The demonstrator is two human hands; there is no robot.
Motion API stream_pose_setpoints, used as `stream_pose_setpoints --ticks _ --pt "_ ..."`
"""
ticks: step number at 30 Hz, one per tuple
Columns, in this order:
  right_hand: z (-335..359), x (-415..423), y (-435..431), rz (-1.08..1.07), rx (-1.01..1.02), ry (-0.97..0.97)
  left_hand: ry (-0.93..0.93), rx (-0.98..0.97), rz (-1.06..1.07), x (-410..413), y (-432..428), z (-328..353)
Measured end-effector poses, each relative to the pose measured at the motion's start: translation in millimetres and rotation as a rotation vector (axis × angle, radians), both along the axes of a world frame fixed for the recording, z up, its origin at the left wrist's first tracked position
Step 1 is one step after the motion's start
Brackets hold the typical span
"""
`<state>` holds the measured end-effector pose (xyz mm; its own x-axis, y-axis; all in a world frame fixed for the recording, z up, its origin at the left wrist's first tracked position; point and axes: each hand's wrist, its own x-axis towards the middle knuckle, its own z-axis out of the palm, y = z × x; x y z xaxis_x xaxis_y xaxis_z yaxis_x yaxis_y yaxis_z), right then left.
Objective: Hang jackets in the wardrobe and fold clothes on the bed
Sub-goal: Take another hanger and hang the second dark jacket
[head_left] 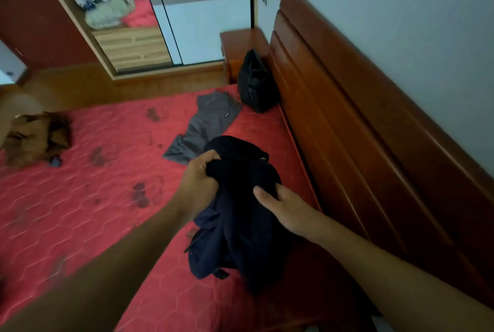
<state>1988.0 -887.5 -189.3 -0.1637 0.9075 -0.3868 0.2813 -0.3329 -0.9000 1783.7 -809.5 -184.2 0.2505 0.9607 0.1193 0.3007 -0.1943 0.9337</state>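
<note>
While it was bunched over the red bed [80,198], a dark navy garment [240,224] was held up.
Its top was gripped by the curled left hand [199,179], its side pinched by the right hand [280,206]; grey trousers [205,125] were laid beyond.

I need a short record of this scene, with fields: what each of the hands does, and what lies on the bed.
left hand: grips the top of the dark blue garment
right hand: holds the same garment, thumb on the cloth
bed: grey trousers, brown garment, black bag against the headboard
</note>
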Motion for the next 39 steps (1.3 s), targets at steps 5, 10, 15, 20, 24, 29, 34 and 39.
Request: stream_pose_setpoints --ticks 5,10,15,20,24,29,34,39 --pt "44 6 19 -0.201 0.022 0.069 -0.081 0.122 -0.104 -21 5 69" --pt "66 0 50 -0.308 0.118 -0.122 -0.183 0.187 -0.173 -52 1 138" --pt "79 -61 69 0.03 0.09 0.035 -0.23 0.276 -0.151 -92 -10 173" --pt "90 -122 61 -0.052 0.115 0.093 -0.066 0.337 -0.036 -146 -5 166" --pt "106 -130 65 -0.22 0.114 0.189 0.08 0.274 0.043 -186 -9 145" --pt "139 -139 72 -0.229 0.112 0.279 0.394 0.204 0.088 -213 -5 110" --pt "170 -154 75 -0.321 0.073 0.388 0.756 0.225 0.024 -208 -7 103" --pt "188 -157 79 -0.413 0.052 0.42 0.405 0.177 0.095 -163 -41 113"
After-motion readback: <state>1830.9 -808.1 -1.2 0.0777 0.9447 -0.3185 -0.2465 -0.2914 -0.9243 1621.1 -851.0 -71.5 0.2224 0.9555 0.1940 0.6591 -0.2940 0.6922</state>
